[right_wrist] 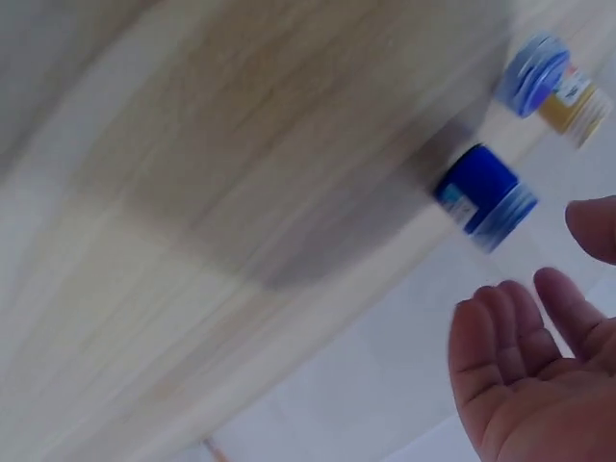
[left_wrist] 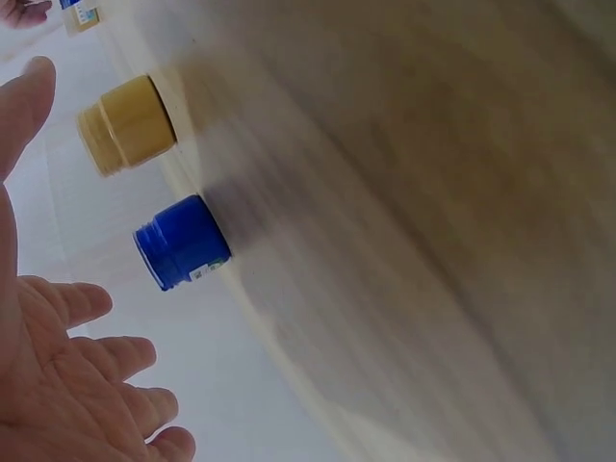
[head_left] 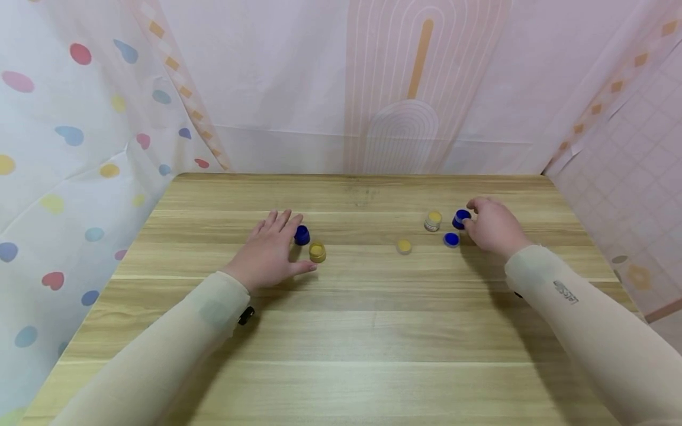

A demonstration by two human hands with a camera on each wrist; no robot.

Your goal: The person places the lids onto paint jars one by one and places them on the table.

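My left hand [head_left: 270, 251] is spread with straight fingers beside a small blue jar [head_left: 302, 235] and a yellow jar [head_left: 317, 252]. In the left wrist view, both the blue jar [left_wrist: 183, 243] and the yellow jar [left_wrist: 128, 125] stand apart from the palm. At the right, my right hand [head_left: 494, 223] hovers around another blue jar [head_left: 461, 219], thumb and fingers parted. A gap shows between those fingertips and the blue jar [right_wrist: 484, 197] in the right wrist view. Close by are a second yellow jar [head_left: 433, 221], a round blue lid [head_left: 451, 239] and a yellow lid [head_left: 404, 246].
Everything stands on a wood-grain table [head_left: 341, 331]. A patterned cloth [head_left: 288, 89] hangs along its back edge, and a dotted cloth [head_left: 69, 195] borders the left side. Another cloth hangs at the right.
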